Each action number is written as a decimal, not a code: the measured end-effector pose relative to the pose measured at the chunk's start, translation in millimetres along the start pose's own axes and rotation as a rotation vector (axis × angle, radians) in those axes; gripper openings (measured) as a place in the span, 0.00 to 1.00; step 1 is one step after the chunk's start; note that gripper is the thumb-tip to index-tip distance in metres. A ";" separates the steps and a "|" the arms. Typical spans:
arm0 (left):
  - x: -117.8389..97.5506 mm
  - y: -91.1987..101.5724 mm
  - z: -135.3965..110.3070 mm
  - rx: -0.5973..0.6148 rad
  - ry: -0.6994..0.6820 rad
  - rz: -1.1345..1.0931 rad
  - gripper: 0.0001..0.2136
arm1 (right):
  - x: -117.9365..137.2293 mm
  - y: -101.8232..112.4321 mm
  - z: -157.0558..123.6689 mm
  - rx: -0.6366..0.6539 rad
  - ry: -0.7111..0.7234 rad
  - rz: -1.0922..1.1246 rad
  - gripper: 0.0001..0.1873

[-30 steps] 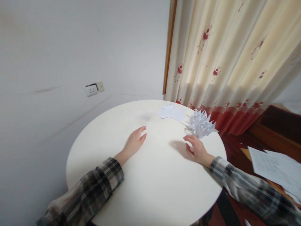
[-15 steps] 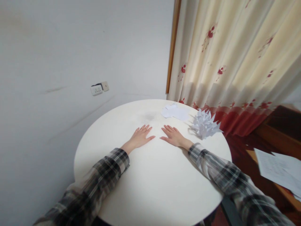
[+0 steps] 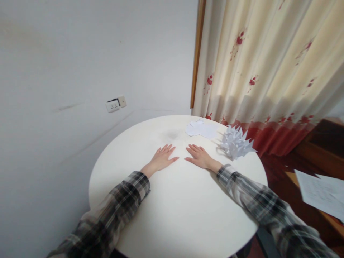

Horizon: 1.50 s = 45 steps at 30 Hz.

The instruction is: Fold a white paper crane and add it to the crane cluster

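Spiky white paper cluster (image 3: 236,143) sits at the far right of the counter (image 3: 174,215), just beyond the right hand (image 3: 200,157) and apart from it. A second ago we had both hands lifted and loosely curled, the right one close by the near side of the cluster. Half a second later they were down, and now they match that: palms down, flat on the white surface, near its middle. Fingers on the right are straight and slightly spread, thumb pointing left, nothing in hold. The left hand (image 3: 160,158) mirrors it, fingers stretched out and thumb pointing right; also empty. A narrow gap separates the two thumbs.

We note the cluster in the same spot throughout, untouched at this moment. Flat white paper (image 3: 206,131) lies left of it, towards the far edge, likewise out of contact. Our reading: with both hands at rest, no paper is being worked just now. Off the counter to the right, we record loose sheets (image 3: 317,190); beyond the far edge, a red-patterned curtain (image 3: 258,71).
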State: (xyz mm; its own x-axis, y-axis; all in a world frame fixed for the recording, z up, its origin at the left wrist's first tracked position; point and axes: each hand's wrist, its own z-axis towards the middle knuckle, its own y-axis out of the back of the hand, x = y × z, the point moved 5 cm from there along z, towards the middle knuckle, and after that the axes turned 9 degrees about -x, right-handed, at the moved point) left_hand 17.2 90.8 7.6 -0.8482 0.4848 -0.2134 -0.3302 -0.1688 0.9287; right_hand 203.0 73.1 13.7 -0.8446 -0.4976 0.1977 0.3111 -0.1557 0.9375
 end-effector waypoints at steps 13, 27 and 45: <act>1.6 -3.7 1.1 0.052 0.000 0.088 0.34 | -1.9 -0.5 0.7 0.011 -0.018 -0.027 0.38; 2.5 -3.8 -0.6 0.055 -0.006 0.077 0.34 | -5.5 -4.7 0.6 -0.017 0.001 -0.027 0.38; 4.5 -4.9 -1.0 0.066 0.000 0.054 0.34 | -5.1 -7.3 0.6 -0.012 0.006 -0.036 0.38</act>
State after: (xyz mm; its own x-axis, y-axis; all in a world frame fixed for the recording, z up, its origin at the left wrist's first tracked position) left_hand 14.6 93.0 1.7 -0.8641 0.4763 -0.1627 -0.2560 -0.1375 0.9569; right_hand 204.7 77.3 6.0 -0.8526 -0.4966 0.1626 0.2861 -0.1834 0.9405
